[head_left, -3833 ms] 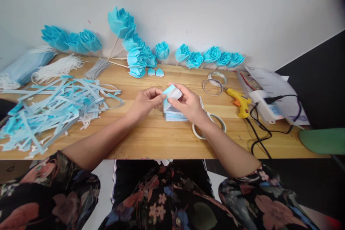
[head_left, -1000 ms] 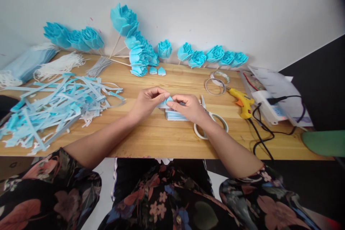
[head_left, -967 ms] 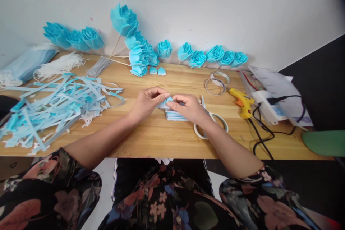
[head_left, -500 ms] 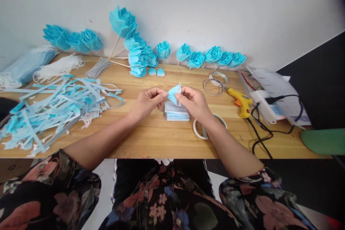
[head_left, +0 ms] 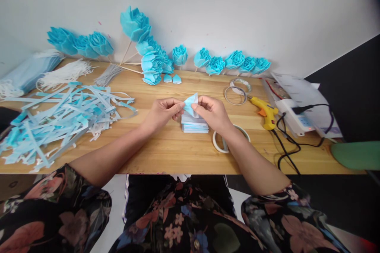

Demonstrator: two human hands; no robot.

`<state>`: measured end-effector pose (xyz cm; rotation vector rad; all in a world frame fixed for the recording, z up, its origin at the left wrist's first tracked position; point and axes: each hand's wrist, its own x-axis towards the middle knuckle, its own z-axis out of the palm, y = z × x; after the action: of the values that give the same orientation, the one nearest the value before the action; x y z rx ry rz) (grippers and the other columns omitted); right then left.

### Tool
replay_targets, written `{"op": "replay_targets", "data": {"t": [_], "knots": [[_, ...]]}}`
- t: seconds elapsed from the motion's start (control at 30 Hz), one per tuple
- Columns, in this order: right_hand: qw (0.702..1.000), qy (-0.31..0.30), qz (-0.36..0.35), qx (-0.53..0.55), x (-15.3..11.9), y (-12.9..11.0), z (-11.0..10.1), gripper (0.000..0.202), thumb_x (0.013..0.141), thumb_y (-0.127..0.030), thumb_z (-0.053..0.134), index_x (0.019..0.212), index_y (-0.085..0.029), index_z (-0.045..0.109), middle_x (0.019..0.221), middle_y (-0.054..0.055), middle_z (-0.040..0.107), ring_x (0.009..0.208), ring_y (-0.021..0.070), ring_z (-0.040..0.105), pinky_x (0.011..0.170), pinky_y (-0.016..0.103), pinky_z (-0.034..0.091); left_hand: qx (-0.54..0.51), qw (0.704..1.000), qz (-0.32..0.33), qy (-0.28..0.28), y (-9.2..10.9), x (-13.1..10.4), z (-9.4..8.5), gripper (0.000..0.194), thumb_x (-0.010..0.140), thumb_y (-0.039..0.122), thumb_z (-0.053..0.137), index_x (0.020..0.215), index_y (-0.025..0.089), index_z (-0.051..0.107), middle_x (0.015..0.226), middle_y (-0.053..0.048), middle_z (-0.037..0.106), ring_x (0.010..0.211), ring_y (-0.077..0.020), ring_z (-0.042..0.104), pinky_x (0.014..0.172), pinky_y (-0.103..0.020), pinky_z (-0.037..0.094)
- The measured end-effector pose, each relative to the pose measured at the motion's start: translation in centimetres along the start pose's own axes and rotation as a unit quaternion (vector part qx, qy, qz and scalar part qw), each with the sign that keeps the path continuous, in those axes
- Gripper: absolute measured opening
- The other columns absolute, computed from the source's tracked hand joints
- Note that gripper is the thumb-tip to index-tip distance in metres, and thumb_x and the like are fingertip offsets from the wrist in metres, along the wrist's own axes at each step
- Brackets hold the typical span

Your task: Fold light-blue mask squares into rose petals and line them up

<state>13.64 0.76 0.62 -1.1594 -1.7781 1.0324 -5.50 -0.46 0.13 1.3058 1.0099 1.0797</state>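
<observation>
A small folded piece of light blue fabric is held between my two hands, its point upward. My left hand pinches its left corner between thumb and fingers. The thumb of my right hand presses on its right side, with the fingers behind it. Just below the piece lies a stack of pale blue folded sheets, its upper part partly covered. Two small blue cut pieces rest farther back, near the blue flowers.
Cut blue strips are heaped at the left, with white cords behind. Tape rolls, a yellow glue gun and a white power strip with black cables lie right. A white ring sits beneath my right forearm.
The folded piece has shifted and tilted slightly to the left between my fingers. My right hand has moved a little left with it, and my left hand is nearly unmoved.
</observation>
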Motion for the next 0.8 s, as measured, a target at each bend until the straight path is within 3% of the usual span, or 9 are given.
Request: {"op": "replay_targets", "data": {"t": [0.23,0.57,0.8], "knots": [[1.000,-0.011,-0.003,-0.007,-0.03,0.00,0.20,0.025,0.083,-0.035,0.061,0.067,-0.019,0.053,0.060,-0.004,0.048,0.056,0.0087,0.040,0.053,0.024,0.031,0.002,0.999,-0.009,-0.039,-0.01,-0.04,-0.03,0.032,0.079,0.044,0.072,0.073,0.013,0.066,0.063,-0.001,0.063,0.054,-0.0077,0.052,0.055,-0.021,0.044],[0.999,-0.033,-0.012,0.018,-0.14,-0.32,-0.08,0.037,0.091,-0.048,0.055,0.068,-0.018,0.056,0.064,-0.002,0.052,0.061,0.0103,0.044,0.057,0.024,0.034,0.009,1.000,0.000,-0.024,-0.10,0.07,0.01,0.029,0.080,0.039,0.070,0.069,0.014,0.062,0.060,0.001,0.060,0.053,-0.0074,0.050,0.055,-0.021,0.043],[1.000,-0.021,-0.011,-0.021,-0.05,-0.03,0.19,0.026,0.084,-0.036,0.061,0.067,-0.019,0.052,0.061,-0.004,0.050,0.057,0.0092,0.043,0.056,0.024,0.034,0.011,1.000,-0.003,-0.023,-0.02,0.08,0.02,0.030,0.080,0.040,0.070,0.068,0.014,0.061,0.060,0.000,0.061,0.053,-0.0075,0.051,0.056,-0.021,0.043]]}}
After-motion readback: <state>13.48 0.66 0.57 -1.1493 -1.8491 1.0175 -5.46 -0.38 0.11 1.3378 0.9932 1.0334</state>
